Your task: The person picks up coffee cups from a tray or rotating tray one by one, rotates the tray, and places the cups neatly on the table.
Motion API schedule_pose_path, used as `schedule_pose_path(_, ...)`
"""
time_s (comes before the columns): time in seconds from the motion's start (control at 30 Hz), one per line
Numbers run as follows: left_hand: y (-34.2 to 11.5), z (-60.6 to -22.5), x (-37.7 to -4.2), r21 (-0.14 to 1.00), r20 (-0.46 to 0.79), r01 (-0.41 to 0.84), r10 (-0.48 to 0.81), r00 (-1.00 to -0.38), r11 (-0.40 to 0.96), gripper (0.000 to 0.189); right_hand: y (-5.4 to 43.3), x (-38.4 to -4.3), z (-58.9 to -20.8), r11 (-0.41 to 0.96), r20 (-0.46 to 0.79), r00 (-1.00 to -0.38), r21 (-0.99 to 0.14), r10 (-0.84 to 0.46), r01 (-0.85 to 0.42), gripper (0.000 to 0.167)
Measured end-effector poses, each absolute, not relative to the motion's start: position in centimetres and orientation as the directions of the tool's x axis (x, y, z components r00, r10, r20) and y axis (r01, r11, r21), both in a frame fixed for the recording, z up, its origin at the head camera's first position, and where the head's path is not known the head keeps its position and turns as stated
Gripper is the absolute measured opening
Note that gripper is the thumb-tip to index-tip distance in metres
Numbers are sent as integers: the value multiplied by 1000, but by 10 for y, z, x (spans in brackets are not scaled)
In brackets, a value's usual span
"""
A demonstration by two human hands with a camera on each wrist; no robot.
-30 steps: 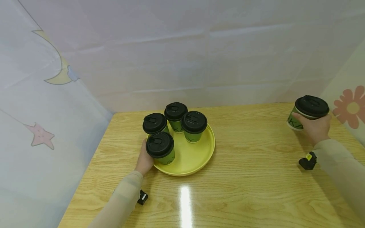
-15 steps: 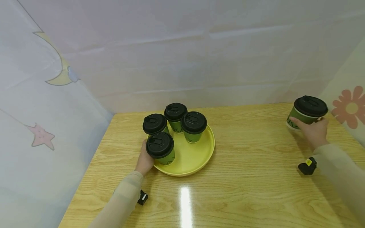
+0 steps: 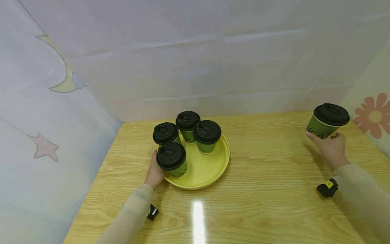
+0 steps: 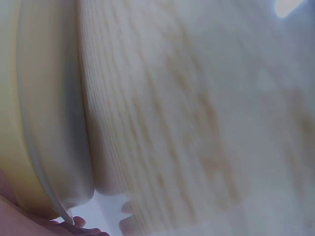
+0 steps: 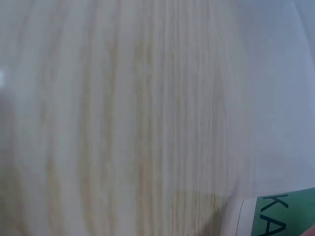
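Note:
My left hand (image 3: pixel 154 173) grips the left edge of a round yellow tray (image 3: pixel 207 169); the cups in front hide part of its fingers. In the left wrist view, the tray's side (image 4: pixel 47 98) fills the left, with fingertips (image 4: pixel 78 221) at its lower rim. Several green paper coffee cups with black lids crowd the tray's left and back, the nearest cup (image 3: pixel 171 159) beside my hand. Far to the right, my right hand (image 3: pixel 332 149) holds another lidded cup (image 3: pixel 324 127) low on its body, thumb at its left side. Its green band (image 5: pixel 280 216) shows lettering in the right wrist view.
Both stand over a wooden table (image 3: pixel 268 183). A pale cloth backdrop (image 3: pixel 195 67) rises behind the table, with printed side cloths at left and right. Black wrist devices hang by each sleeve, the right device (image 3: pixel 327 188) close above the wood.
My right hand has shifted lower on the cup, so more of the green side and its lettering shows. The left hand, tray and its cups stay put.

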State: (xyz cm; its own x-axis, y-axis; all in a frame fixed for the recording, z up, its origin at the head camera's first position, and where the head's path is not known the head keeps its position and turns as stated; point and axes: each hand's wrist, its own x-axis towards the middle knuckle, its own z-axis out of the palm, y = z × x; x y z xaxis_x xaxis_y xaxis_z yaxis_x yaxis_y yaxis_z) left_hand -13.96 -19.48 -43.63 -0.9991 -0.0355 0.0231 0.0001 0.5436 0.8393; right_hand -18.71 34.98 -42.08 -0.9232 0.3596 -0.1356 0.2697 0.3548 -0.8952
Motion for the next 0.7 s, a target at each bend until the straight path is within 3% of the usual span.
schedule_pose_path(0.4, -194, -436, -140, 844, 9, -13, -39, -999, 536, 50, 328, -173, -418, 306, -42, -943, -940, 330, 149, 73)
schedule_pose_path(0.57, -194, -435, -139, 835, 9, -13, -37, -999, 550, 50, 323, -169, -417, 311, -62, -952, -937, 299, 158, 84)
schedule_pose_path(0.7, -193, -434, -139, 838, 16, -6, -37, -999, 545, 48, 319, -170, -417, 316, -39, -955, -939, 295, 136, 80)
